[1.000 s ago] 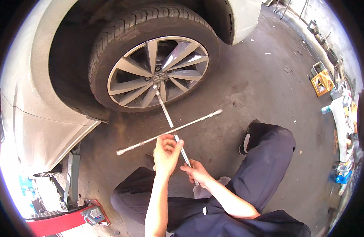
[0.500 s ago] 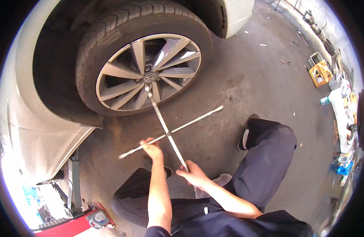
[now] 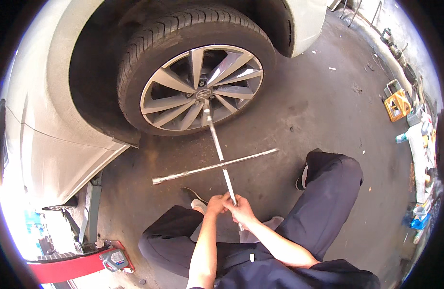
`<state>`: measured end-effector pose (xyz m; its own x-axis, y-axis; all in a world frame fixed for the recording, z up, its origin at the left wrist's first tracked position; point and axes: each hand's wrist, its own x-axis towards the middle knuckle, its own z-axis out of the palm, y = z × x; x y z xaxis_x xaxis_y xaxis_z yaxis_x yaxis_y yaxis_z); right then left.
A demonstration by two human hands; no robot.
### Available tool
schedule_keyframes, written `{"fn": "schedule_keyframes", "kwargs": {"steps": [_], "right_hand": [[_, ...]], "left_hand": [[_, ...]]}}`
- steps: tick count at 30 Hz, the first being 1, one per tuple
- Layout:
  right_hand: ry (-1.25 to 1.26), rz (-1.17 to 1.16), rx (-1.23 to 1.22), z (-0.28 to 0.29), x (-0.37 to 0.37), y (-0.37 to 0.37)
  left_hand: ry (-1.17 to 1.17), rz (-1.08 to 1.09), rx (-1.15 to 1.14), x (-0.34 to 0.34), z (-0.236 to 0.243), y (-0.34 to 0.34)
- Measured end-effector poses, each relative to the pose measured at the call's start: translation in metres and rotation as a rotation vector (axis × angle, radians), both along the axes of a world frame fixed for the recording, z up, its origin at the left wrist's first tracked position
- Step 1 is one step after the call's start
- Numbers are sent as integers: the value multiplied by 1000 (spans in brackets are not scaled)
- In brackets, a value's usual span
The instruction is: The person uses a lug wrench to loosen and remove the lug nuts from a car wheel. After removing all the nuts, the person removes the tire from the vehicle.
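Note:
A silver cross-shaped lug wrench (image 3: 218, 144) reaches from me to the alloy wheel (image 3: 173, 81) of a light-coloured car. Its far socket end meets the wheel just below the hub cap (image 3: 204, 94). Around the wrench's near arm, close to its lower end, my right hand (image 3: 241, 212) is wrapped. Just left of it, my left hand (image 3: 215, 204) is closed on the same arm, its fingertips against my right hand. The crossbar (image 3: 193, 172) slants up to the right, with no hand on it. A black tyre (image 3: 147, 53) surrounds the rim.
The car's body panel (image 3: 63, 130) curves along the left. Below it stand a grey metal support (image 3: 91, 209) and a red ramp-like piece (image 3: 63, 269). Along the right wall are a yellow canister (image 3: 396, 105), a blue container (image 3: 419, 222) and other clutter. My bent legs flank the wrench.
My left hand has let go of the crossbar and moved right to the near arm, beside my right hand. The crossbar has turned to a flatter slant. The view has shifted slightly.

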<state>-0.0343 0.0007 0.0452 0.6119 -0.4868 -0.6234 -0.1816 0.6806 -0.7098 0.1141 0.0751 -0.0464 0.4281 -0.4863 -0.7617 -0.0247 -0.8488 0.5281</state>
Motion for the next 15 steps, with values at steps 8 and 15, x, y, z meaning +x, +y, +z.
{"fn": "schedule_keyframes", "kwargs": {"steps": [8, 15], "right_hand": [[472, 46, -398, -47, -36, -12], [741, 117, -279, -46, -68, -15]], "left_hand": [[144, -207, 145, 10, 125, 26], [-464, 498, -701, 118, 141, -100]]}}
